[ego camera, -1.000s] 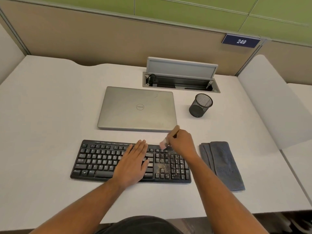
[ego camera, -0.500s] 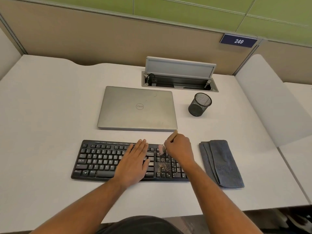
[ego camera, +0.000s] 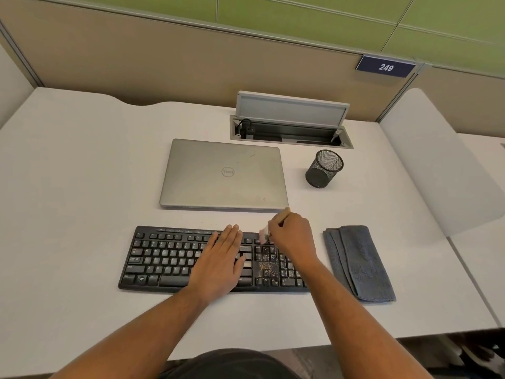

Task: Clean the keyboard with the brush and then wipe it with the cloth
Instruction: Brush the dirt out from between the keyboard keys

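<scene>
Keyboard (ego camera: 169,258) sat flat on the bench (ego camera: 68,187), long axis running left-right, parallel to the near edge, key rows facing up. Left hand (ego camera: 221,261) lay palm-down on the keys right of centre, fingers straight and together, pointing away from the person; it gripped nothing, just pressed on the keyboard. Right hand (ego camera: 293,236) was over the top rim above the nav/numpad area, fingers curled round the brush (ego camera: 274,225). Brush axis ran diagonal: wooden handle tip stuck out up and away toward the laptop (ego camera: 224,175), pale bristle end pointed down-left onto the top key row; bristles were blurred. A patch of light crumbs (ego camera: 266,268) sat on the keys between the two hands. Cloth (ego camera: 359,262), grey and folded, lay on the bench just right of the keyboard, long axis roughly front-to-back, tilted slightly; untouched. Laptop was closed, behind the keyboard. Black mesh cup (ego camera: 323,168) stood right of the laptop, with an open cable tray (ego camera: 291,131) behind it.
</scene>
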